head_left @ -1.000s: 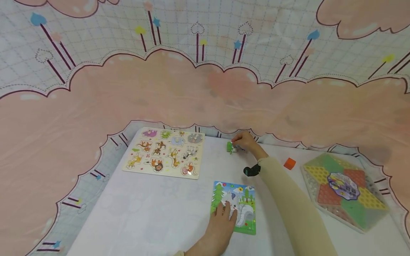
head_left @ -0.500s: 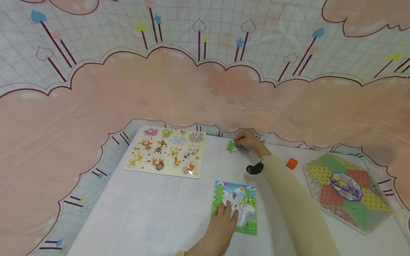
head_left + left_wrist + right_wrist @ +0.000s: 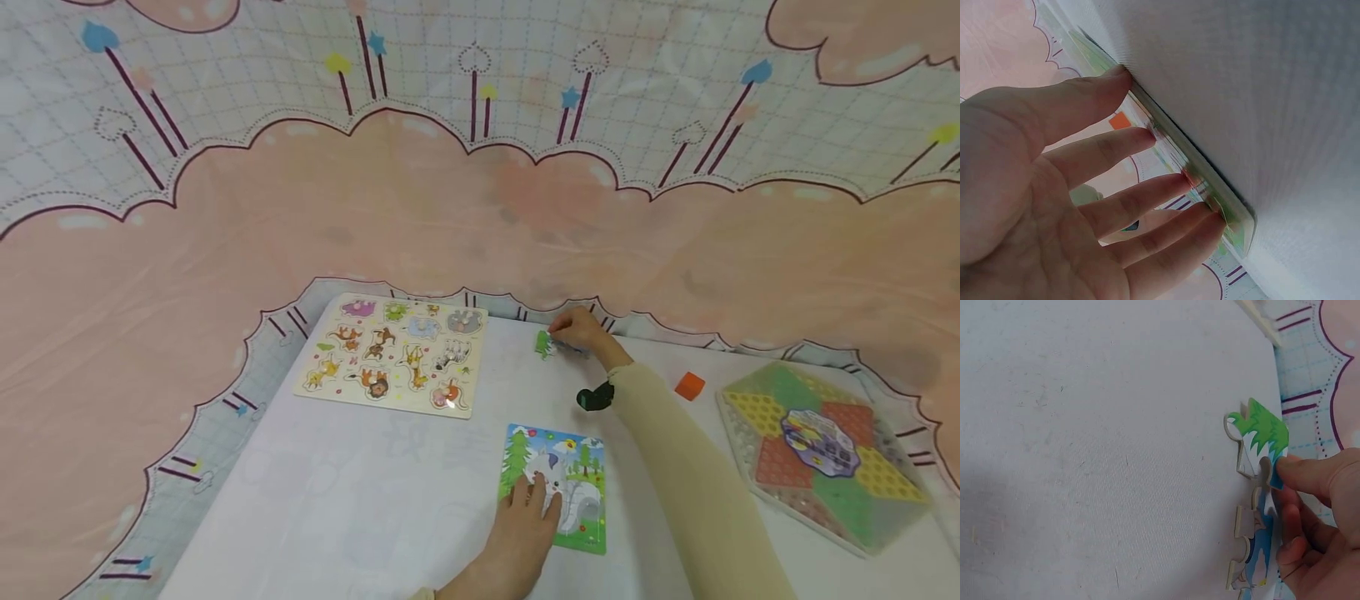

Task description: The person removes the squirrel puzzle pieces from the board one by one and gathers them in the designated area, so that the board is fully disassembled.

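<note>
At the table's far edge, my right hand (image 3: 585,333) pinches a jigsaw piece (image 3: 1266,428) printed with a green tree, thumb on its blue edge and fingers curled beneath. More jigsaw pieces (image 3: 1261,540) with blue printing lie beside it, close under the fingers. Nearer me, my left hand (image 3: 517,537) rests on a squirrel puzzle (image 3: 588,500), fingers spread over its lower left part. In the left wrist view, the thumb and fingertips touch the puzzle's face.
An animal peg puzzle board (image 3: 390,354) lies at the back left. An orange block (image 3: 690,386) sits right of my right sleeve, and a hexagonal game box (image 3: 821,454) lies farther right. A black device (image 3: 595,397) is at my right wrist. A patterned cloth (image 3: 480,217) hangs behind the table.
The view has shifted slightly, moving the things a little to the right in it. Both hands stay in nearly the same places, the right at the tree piece, the left on the squirrel puzzle.
</note>
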{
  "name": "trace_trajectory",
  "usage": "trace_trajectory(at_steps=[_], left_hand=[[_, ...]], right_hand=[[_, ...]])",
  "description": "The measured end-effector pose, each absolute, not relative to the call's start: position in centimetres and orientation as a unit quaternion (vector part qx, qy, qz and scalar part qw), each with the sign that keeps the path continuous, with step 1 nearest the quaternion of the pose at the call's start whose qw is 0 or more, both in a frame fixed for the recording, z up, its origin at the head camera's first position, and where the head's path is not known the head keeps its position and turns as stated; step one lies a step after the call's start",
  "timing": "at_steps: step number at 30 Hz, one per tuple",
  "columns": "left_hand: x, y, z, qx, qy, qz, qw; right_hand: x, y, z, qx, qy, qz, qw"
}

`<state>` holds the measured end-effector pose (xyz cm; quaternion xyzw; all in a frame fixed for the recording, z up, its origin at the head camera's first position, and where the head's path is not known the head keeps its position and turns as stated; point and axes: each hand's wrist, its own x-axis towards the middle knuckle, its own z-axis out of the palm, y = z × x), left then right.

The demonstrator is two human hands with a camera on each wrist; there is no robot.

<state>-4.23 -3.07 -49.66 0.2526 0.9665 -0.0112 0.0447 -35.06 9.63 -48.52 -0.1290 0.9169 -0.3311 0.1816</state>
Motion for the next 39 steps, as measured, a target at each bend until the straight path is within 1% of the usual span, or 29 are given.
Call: trace_trajectory(at_steps=[6,11,18,21,26,28,34,39], left_hand=[[-4.1,-3.0,-49.7,0.257,0.965,-0.005,0.050],[-4.1,-3.0,-49.5,0.258,0.965,-0.003,0.047],[-4.2,-3.1,-49.3,0.261,0.964,-0.010,0.043],[-4.2,-3.1,-49.4,0.264,0.964,-0.014,0.040],[-4.1,-3.2,-49.6,0.262,0.964,-0.018,0.041],[-4.1,-3.2,-49.6,0.260,0.965,-0.015,0.040],[-4.1,-3.3,-49.7,0.260,0.965,-0.015,0.028],[-4.1,-3.3,-49.6,0.260,0.965,-0.017,0.033]], right_hand=[[-35.5,9.9,-49.1,-0.134,0.913,-0.343,0.176],[-35.2,9.7,-48.9,-0.121,0.917,-0.339,0.174],[-34.7,9.9,-48.6,-0.125,0.916,-0.351,0.148],[-34.6,10.2,-48.8,-0.132,0.914,-0.352,0.154],[-34.7,10.2,-49.2,-0.171,0.920,-0.303,0.179],[-34.7,10.2,-49.4,-0.181,0.922,-0.293,0.176],[-34.5,10.1,-49.6,-0.173,0.924,-0.301,0.160],[-34.4,10.0,-49.6,-0.169,0.923,-0.310,0.152]])
